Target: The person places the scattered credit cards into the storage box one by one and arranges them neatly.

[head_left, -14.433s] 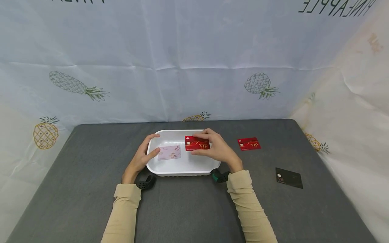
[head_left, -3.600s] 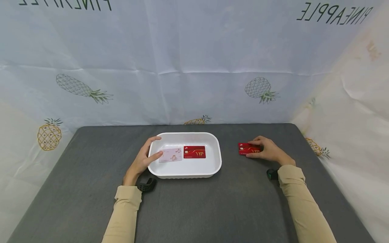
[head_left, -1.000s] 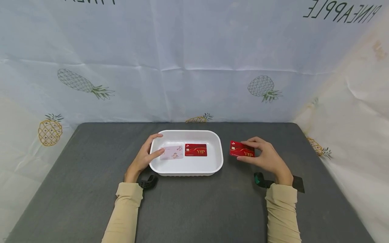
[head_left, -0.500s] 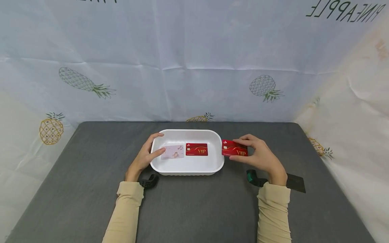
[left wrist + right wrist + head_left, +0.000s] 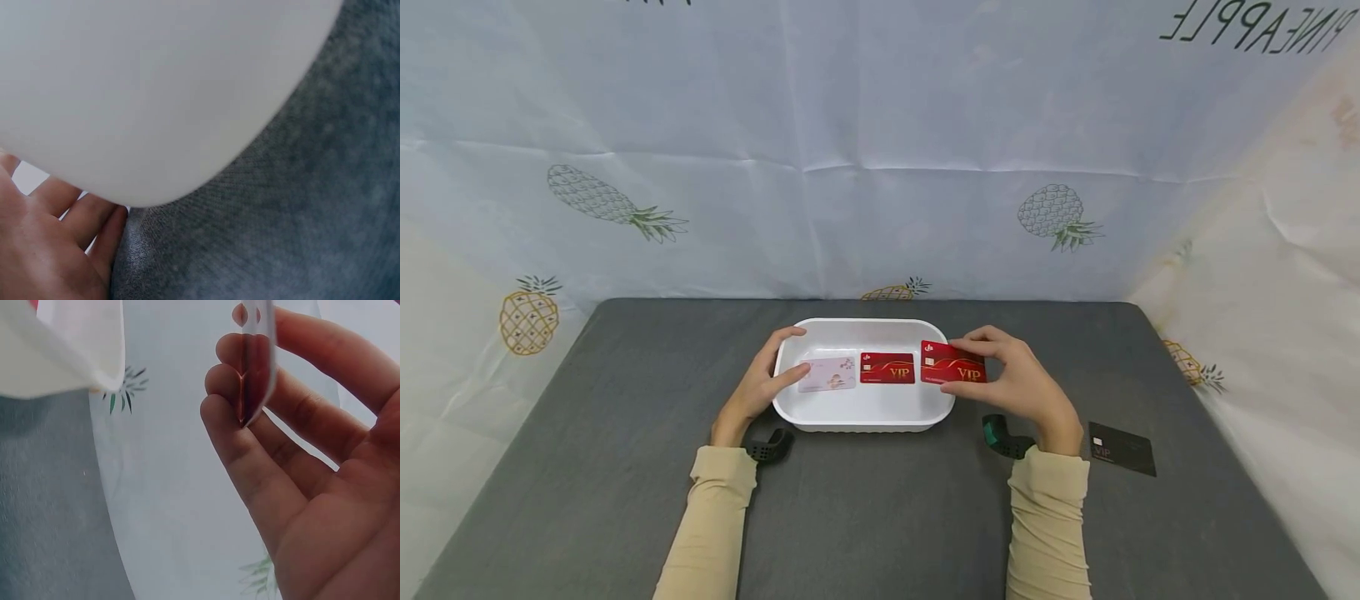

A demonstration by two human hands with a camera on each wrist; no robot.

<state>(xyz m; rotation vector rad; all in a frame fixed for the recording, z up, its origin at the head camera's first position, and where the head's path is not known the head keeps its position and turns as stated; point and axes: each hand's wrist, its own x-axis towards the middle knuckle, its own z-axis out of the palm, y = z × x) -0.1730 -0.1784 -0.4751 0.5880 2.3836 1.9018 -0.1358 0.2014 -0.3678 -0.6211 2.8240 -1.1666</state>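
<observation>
My right hand pinches a red VIP card between thumb and fingers, above the right end of a white tray. In the right wrist view that same card appears almost edge-on between the fingertips. At the tray's left end, my left hand grips the rim, thumb over the inside and fingers round the far corner. Inside the tray a pale pink card lies beside another red VIP card. The left wrist view has the tray's underside covering part of the left fingers.
A black VIP card lies on the grey tabletop, right of my right wrist. Behind the table hangs a pineapple-print cloth, with more cloth at both sides.
The right hand set one red card in the tray, then picked the second red card off the table and carried it left over the tray's right rim. The left hand stays at the tray.
</observation>
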